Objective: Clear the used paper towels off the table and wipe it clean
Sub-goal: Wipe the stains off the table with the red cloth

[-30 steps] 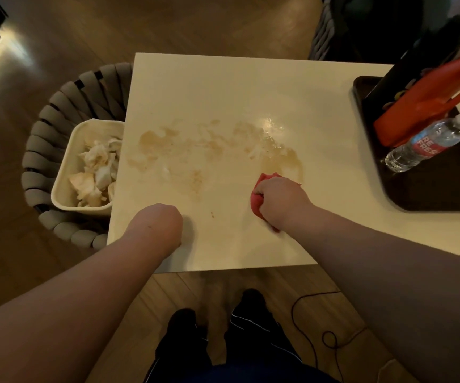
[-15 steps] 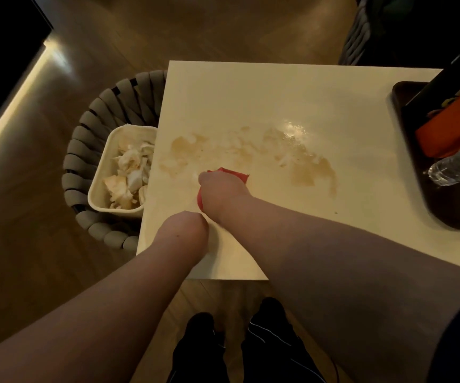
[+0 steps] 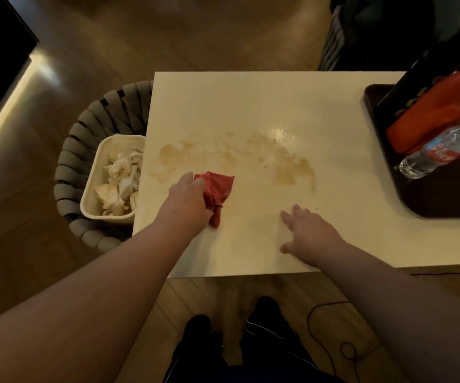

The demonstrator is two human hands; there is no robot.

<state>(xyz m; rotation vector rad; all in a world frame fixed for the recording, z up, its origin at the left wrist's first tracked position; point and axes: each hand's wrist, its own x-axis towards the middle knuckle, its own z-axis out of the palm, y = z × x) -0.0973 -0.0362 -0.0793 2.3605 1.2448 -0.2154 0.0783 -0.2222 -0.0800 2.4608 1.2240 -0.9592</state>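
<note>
Cream-coloured and smooth, the rectangular surface (image 3: pixel 264 106) before you carries a broad band of brown, partly wet stain (image 3: pixel 286 172) running from near its left edge to past its middle, and that is where things could go wrong. Your left grip (image 3: pixel 187 205) is clenched round the crumpled red cloth (image 3: pixel 217 189) at the stain's near left end; a cloth bunched like that will likely smear the liquid wider instead of lifting it, or push it over the left edge. Your right grip (image 3: pixel 308 233) is released, fingers spread low over the bare near part of the surface. Whether it touches I cannot tell, but sliding forward it could drag through the wet patch. A long sweep rightward would meet the dark brown tray (image 3: pixel 444 200), where the orange plastic bottle (image 3: pixel 438 117) leans and the clear water bottle (image 3: pixel 438 150) lies on its side and might roll. Just beside the left edge stands the grey woven round basket (image 3: pixel 68 167) bearing the cream plastic bin (image 3: pixel 104 219), which already holds the crumpled, stained white paper towels (image 3: pixel 118 186); a hard stroke that way may knock it. On the wooden floor near your feet loops a thin black cable (image 3: pixel 309 319), a snag if you step round.
</note>
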